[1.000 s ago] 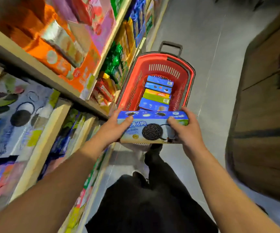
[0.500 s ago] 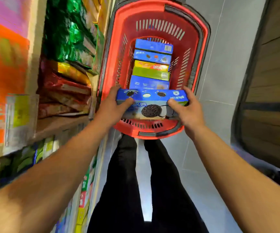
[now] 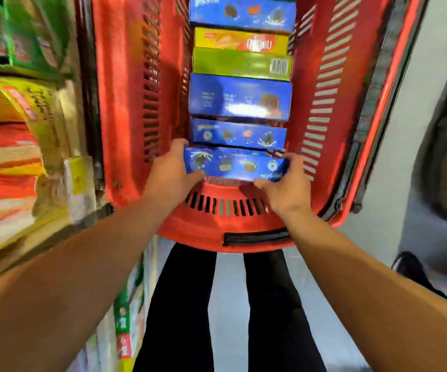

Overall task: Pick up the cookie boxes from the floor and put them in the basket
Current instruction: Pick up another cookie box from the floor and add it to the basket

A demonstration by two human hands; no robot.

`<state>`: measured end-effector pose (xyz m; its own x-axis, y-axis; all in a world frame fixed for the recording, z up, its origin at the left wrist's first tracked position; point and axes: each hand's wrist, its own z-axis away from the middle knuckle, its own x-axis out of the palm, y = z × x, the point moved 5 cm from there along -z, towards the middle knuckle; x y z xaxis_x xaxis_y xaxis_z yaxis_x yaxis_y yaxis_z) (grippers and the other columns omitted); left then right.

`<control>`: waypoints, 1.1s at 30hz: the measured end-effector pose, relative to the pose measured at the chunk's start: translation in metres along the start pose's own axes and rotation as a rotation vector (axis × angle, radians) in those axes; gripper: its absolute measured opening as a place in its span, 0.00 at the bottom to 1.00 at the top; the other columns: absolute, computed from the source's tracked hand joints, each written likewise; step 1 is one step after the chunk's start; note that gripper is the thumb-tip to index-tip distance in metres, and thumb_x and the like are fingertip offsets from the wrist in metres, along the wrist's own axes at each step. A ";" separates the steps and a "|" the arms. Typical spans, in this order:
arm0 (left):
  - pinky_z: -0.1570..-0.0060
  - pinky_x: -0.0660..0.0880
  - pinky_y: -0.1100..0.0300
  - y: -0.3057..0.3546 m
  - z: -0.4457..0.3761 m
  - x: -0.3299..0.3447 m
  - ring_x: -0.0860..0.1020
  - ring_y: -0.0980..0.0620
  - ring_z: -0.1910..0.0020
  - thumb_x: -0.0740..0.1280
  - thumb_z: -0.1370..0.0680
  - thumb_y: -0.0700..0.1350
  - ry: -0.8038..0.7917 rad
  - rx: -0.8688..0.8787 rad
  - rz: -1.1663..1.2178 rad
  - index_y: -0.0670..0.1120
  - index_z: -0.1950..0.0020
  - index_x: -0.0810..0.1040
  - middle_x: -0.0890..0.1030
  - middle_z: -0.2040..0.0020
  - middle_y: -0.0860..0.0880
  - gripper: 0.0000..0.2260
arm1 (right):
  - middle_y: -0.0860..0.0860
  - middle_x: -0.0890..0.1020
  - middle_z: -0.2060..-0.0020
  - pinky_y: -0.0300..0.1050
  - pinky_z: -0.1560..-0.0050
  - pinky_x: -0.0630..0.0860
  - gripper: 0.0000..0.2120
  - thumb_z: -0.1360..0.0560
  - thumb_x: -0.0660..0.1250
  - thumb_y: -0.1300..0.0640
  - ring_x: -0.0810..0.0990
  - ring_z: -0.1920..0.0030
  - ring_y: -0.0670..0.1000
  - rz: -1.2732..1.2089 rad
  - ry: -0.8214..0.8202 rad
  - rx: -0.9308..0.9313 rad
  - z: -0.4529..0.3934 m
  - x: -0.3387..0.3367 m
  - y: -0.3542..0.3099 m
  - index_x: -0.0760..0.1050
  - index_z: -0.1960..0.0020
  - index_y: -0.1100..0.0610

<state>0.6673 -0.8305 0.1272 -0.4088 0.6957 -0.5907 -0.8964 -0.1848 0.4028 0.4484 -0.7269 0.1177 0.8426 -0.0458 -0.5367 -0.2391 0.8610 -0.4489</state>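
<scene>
Since half a second ago the blue cookie box (image 3: 235, 164) has dropped from rim height down inside the red basket (image 3: 125, 108), and the view has closed in on the basket. Box now sits on edge at the basket's near end, just inside the near wall, touching or nearly touching the next blue box (image 3: 239, 136) in the row.

Left hand (image 3: 169, 175) grips the box's left end, thumb on the near face, fingers wrapped over the far side. Right hand (image 3: 288, 183) holds the right end the same way. Both are clamped on it; not released yet.

Handling, my read: light, stiff cardboard, slick printed skin, contents brittle. End grip is right; squeeze on the short ends, not the broad faces, and set it down rather than drop.

Beyond it the row runs to the far end: a larger blue box (image 3: 239, 98), a green box (image 3: 241, 64), a yellow box (image 3: 241, 40) and another blue one at the top edge (image 3: 242, 13). Snack shelves (image 3: 20, 135) along the basket's left side, grey floor (image 3: 394, 162) on the right. Task looks nearly done for this box; can't see any others on the floor.
</scene>
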 end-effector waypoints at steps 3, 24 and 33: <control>0.54 0.72 0.51 -0.005 -0.021 0.017 0.79 0.37 0.48 0.75 0.32 0.46 0.000 -0.018 -0.036 0.43 0.37 0.69 0.81 0.47 0.39 0.27 | 0.53 0.78 0.52 0.55 0.47 0.77 0.27 0.37 0.78 0.62 0.79 0.54 0.54 0.091 0.004 0.002 -0.019 0.019 0.009 0.66 0.46 0.53; 0.38 0.69 0.57 0.087 0.116 -0.072 0.73 0.46 0.35 0.70 0.26 0.51 -0.050 0.020 0.164 0.44 0.29 0.68 0.75 0.33 0.44 0.28 | 0.59 0.73 0.35 0.51 0.33 0.68 0.38 0.35 0.73 0.48 0.71 0.34 0.60 0.459 -0.183 -0.377 0.138 -0.096 -0.107 0.66 0.29 0.60; 0.38 0.65 0.62 0.164 0.279 -0.129 0.74 0.44 0.36 0.69 0.27 0.51 0.119 0.175 0.062 0.42 0.33 0.72 0.76 0.36 0.42 0.25 | 0.60 0.72 0.34 0.56 0.33 0.69 0.46 0.36 0.77 0.44 0.71 0.36 0.63 0.757 -0.124 -0.791 0.229 -0.202 -0.146 0.63 0.26 0.60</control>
<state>0.6207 -0.7564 0.4647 -0.4891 0.5978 -0.6351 -0.8298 -0.0944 0.5501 0.4235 -0.7278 0.4552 0.3795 0.4459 -0.8106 -0.9183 0.0751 -0.3887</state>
